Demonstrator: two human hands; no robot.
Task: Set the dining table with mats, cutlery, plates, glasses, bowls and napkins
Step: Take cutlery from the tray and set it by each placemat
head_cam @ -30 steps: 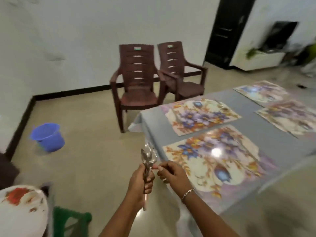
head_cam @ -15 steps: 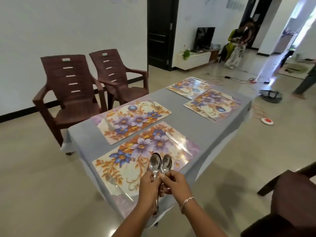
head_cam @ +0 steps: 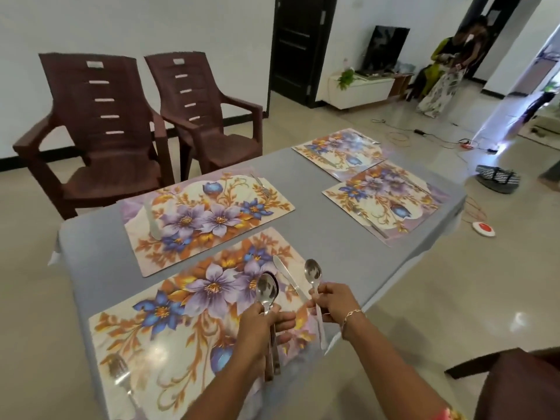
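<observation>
At the near end of the long grey table [head_cam: 318, 237], both hands are above the nearest floral rectangular placemat [head_cam: 181, 328]. The left hand [head_cam: 259, 327] has its fingers curled around the handles of a bunch of shiny steel spoons [head_cam: 266, 294]. Their bowls point up and away from the person, and the dark handle ends come out below the palm. How many spoons are in the bunch, I cannot tell. The right hand [head_cam: 335, 301], with a thin bracelet on the wrist, pinches one single steel spoon [head_cam: 313, 272] on the handle between thumb and fingers. This spoon is held in the air over the right edge of the mat, bowl up, and its handle hangs down toward the table edge. It is beside the bunch and does not touch it.

On the same mat a steel table knife [head_cam: 288, 277] lies on the right side, between the two hands, and a steel fork [head_cam: 119, 371] lies on the left side. The second floral mat [head_cam: 212, 213] behind it carries a knife [head_cam: 151, 221] and a fork [head_cam: 262, 185]. Two more floral mats [head_cam: 385, 198] lie at the far end; their cutlery is too small to tell well.

Two brown plastic armchairs [head_cam: 100, 128] stand by the white wall, left of the table.
</observation>
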